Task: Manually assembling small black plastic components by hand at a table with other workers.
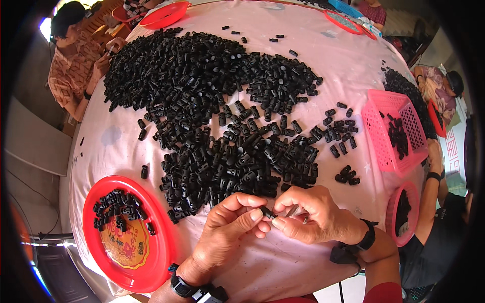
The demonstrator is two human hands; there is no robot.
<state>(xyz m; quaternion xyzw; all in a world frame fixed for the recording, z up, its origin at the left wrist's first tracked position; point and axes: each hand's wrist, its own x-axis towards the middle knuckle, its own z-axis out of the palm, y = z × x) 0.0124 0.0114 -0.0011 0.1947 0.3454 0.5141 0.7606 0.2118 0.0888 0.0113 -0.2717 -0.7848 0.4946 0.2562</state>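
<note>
Between the fingertips of both hands is a small black plastic cord lock (267,212), held just above the cloth in front of the big pile. My left hand (227,227) pinches one end between thumb and fingers. The thumb and forefinger of my right hand (318,214) close on the other end. Something small and shiny shows among the right hand's curled fingers, too small to name. Right beyond my hands lies a large heap of cord locks (217,169), spreading far back across the table.
A red plate (164,252) with cord locks sits at left. On the right stand a pink basket (376,146) holding black parts and a round pink tray (415,222). Pink cloth (298,257) covers the table. People (76,60) sit around it; a co-worker's arm (429,202) reaches in at right.
</note>
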